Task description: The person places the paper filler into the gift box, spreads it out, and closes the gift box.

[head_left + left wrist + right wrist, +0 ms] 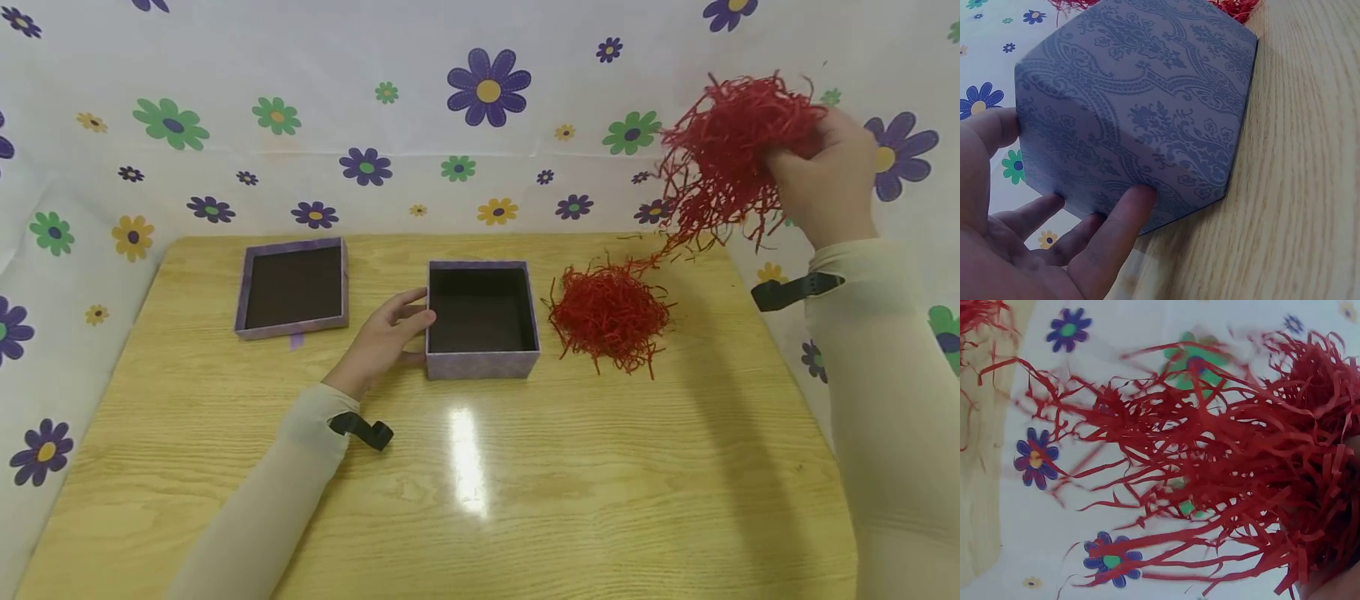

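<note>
My right hand (825, 179) grips a clump of red paper shred (731, 146) up and right of the open box (482, 365), which my left hand (382, 342) steadies with straight fingers.

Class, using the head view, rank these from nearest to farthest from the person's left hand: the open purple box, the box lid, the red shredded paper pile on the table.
1. Open purple box: touching the left hand, just right of it.
2. Box lid: back-left.
3. Red shredded paper pile: right, beyond the box.

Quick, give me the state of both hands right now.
Left hand: open, fingers resting against the side of the purple box.
Right hand: gripping a clump of red paper shreds, lifted.
</note>
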### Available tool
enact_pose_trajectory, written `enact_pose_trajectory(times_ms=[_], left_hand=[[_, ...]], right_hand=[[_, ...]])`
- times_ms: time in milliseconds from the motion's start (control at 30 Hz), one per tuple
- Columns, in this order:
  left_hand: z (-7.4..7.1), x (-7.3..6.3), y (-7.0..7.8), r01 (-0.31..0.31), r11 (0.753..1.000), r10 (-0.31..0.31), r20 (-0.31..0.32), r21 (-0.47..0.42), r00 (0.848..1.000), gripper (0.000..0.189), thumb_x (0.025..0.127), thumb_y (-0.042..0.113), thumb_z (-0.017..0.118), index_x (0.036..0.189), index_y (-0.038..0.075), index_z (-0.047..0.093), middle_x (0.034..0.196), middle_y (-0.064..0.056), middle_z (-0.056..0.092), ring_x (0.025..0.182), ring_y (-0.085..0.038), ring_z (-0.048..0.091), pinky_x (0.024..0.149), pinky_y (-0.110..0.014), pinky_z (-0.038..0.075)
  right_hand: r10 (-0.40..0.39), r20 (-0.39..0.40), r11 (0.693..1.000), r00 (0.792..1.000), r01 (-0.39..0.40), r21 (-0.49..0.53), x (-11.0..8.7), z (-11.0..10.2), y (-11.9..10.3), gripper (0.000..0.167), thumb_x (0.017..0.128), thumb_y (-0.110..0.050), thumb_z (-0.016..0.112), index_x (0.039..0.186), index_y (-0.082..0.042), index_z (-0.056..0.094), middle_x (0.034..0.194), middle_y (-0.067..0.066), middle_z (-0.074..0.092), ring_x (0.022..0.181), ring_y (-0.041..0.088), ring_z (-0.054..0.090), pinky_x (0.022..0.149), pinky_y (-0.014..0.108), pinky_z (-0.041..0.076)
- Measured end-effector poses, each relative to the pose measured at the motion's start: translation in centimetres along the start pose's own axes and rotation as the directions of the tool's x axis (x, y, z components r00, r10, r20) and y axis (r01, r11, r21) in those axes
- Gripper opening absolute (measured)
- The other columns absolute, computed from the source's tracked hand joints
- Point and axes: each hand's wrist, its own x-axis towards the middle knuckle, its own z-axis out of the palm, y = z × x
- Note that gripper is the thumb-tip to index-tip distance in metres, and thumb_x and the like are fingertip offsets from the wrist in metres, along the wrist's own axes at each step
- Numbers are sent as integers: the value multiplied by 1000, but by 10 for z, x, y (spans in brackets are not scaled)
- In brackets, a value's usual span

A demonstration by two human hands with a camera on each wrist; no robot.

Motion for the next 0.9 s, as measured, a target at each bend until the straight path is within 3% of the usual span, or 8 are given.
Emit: enact_pose_trajectory(times_ms=[133,300,433,600,767,900], left_hand=[[0,0,0,-2,1000,2,2,5,1000,66,103,42,65,161,25,38,155,-12,41,139,-36,49,94,-49,59],[0,1,-2,3,1000,-3,-1,4,1000,65,102,43,66,160,27,39,155,-11,42,138,-35,50,93,-47,59],[-1,2,-2,2,1000,-2,-4,8,1000,66,102,44,66,160,28,40,154,-11,43,138,-35,50,93,-46,59],[-1,1,-1,2,1000,-2,0,13,1000,67,101,45,66,160,28,39,155,-11,43,139,-34,50,95,-48,58],[-2,1,-1,0,999,1,-6,33,1000,67,102,45,66,160,27,39,155,-11,42,139,-35,49,96,-48,58],[-1,0,-1,2,1000,-2,-2,-1,1000,66,102,43,66,160,27,39,154,-11,42,138,-35,50,94,-49,59]], right_hand=[[-59,48,990,997,65,-123,-10,17,3,35,100,-26,66,135,-23,68,113,-14,67,94,-6,57,100,19,50],[-185,94,959,978,200,-198,-26,44,4,35,99,-26,67,129,-9,69,110,-2,68,86,-5,55,82,13,48],[-235,163,953,958,260,-153,-41,63,3,31,99,-22,67,125,-3,68,108,5,68,82,2,55,71,12,44],[-307,209,943,928,326,-62,-62,82,-9,20,98,-13,69,116,-3,69,97,0,64,75,10,54,65,14,45],[-361,284,927,888,376,1,-78,96,-23,18,97,-7,67,115,-5,69,98,1,64,77,15,53,66,17,45],[-411,332,902,849,431,15,-88,109,-30,20,95,1,65,114,-4,68,101,7,65,83,17,51,70,20,44]])
